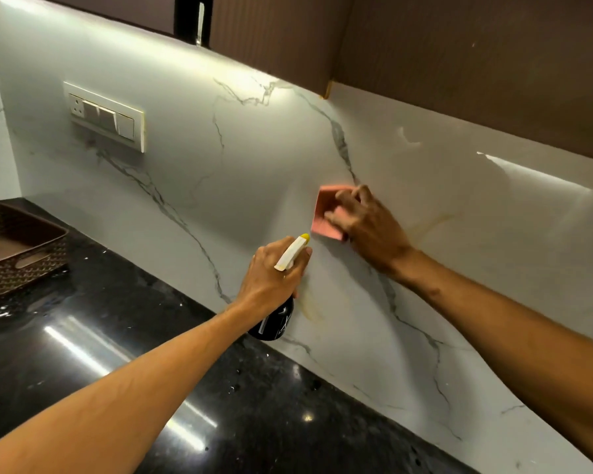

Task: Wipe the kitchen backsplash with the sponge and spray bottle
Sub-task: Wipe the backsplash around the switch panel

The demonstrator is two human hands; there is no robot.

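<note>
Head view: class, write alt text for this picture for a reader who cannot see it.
A person's right hand holds a pink sponge against the white marble backsplash, while the left hand grips a spray bottle beside it, above a black countertop.

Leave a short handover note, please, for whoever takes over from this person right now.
Left hand grips the spray bottle close to the backsplash, above the counter.
Right hand holds the sponge against the backsplash, up and right of the bottle.
Done: cannot tell how much is wiped.
Left: yellowish marks show beside the bottle and right of the sponge; wipe those.
</note>
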